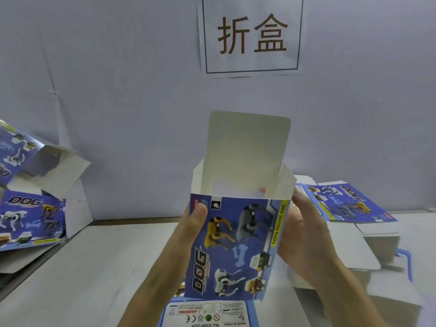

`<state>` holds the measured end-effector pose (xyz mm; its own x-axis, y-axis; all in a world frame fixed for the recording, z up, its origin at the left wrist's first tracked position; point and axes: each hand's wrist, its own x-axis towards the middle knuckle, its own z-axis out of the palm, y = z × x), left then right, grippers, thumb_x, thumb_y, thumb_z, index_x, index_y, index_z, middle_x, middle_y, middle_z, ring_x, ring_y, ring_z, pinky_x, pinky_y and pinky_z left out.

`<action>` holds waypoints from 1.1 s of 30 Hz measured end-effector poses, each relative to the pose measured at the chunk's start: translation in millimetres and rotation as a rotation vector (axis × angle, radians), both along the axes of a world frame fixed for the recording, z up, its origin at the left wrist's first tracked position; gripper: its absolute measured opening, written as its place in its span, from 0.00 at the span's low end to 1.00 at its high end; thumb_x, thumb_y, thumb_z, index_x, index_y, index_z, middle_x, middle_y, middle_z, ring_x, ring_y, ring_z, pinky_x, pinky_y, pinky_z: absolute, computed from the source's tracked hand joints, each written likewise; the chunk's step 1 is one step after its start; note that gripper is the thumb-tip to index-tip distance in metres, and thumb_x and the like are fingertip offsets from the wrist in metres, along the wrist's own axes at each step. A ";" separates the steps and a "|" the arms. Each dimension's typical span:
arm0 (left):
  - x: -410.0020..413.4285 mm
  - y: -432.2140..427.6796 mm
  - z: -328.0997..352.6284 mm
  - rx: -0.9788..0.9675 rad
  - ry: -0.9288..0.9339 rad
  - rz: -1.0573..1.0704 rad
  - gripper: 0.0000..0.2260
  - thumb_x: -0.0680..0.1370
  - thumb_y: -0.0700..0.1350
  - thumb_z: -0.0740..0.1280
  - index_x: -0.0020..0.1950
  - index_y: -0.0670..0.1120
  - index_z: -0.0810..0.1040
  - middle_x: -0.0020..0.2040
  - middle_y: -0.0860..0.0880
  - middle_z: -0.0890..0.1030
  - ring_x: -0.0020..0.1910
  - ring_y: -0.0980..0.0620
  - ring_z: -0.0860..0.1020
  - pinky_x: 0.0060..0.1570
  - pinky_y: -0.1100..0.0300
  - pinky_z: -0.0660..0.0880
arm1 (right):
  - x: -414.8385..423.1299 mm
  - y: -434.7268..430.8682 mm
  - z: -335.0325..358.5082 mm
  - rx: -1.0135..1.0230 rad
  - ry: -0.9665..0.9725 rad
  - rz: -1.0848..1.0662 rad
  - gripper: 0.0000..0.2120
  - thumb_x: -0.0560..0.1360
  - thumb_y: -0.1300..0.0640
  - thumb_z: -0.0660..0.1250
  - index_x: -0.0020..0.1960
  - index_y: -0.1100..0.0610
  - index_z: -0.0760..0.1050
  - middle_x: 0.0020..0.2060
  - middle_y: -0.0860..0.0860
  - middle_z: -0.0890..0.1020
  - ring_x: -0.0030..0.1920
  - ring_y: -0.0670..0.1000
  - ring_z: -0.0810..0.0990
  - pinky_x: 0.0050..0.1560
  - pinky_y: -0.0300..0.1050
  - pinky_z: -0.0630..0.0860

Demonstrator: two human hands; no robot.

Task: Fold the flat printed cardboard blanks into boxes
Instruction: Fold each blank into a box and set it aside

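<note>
the box stands upright between the two hands, lifted off the table and already opened from flat into a square tube, so it is probably held this way to hold the walls square while the ends are closed. the left hand pinches the left edge near the top, its thumb flat on the printed front and the fingers hidden behind the wall. the right hand wraps the opposite side panel, palm against the yellow strip; one fingertip shows inside the open mouth, apparently bracing the back wall from within. above both grips the top flap stands straight up, unfolded, which leaves the mouth open. below the grips, nearest the wrists, the bottom flap with the warning print lies outward, not yet tucked, so the base looks like the step in hand. beyond the right hand's knuckles lies the stack of flat blanks, near enough to reach. well out from the left hand sit the folded boxes, leaning together, seemingly the finished pile. behind the raised flap a paper sign hangs on the wall.
</note>
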<state>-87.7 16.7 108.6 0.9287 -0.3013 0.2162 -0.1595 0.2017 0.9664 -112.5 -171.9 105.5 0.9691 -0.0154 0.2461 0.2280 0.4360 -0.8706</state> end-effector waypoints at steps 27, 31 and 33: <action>-13.7 13.9 7.2 0.123 0.001 0.083 0.21 0.79 0.32 0.55 0.52 0.58 0.75 0.36 0.63 0.81 0.41 0.55 0.80 0.30 0.63 0.77 | -15.4 19.3 7.6 -0.336 -0.172 -0.010 0.26 0.58 0.67 0.57 0.48 0.49 0.82 0.42 0.52 0.84 0.40 0.51 0.81 0.34 0.38 0.76; -15.9 15.2 10.0 0.172 -0.114 0.148 0.26 0.76 0.29 0.57 0.50 0.63 0.75 0.37 0.64 0.80 0.35 0.62 0.78 0.29 0.68 0.74 | -18.0 20.6 10.6 -0.372 -0.197 -0.035 0.26 0.62 0.66 0.58 0.48 0.42 0.81 0.42 0.49 0.84 0.40 0.48 0.82 0.35 0.39 0.77; -19.8 15.0 10.7 0.258 -0.212 0.209 0.30 0.75 0.28 0.55 0.44 0.67 0.74 0.33 0.62 0.78 0.24 0.62 0.72 0.25 0.68 0.70 | -18.9 20.7 11.5 -0.447 -0.255 -0.136 0.29 0.63 0.66 0.56 0.49 0.37 0.80 0.42 0.47 0.84 0.39 0.50 0.79 0.38 0.41 0.76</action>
<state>-107.5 31.7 119.3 0.9186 -0.1803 0.3517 -0.3730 -0.1018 0.9222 -131.4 -151.2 117.0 0.8742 0.0236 0.4851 0.4854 -0.0134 -0.8742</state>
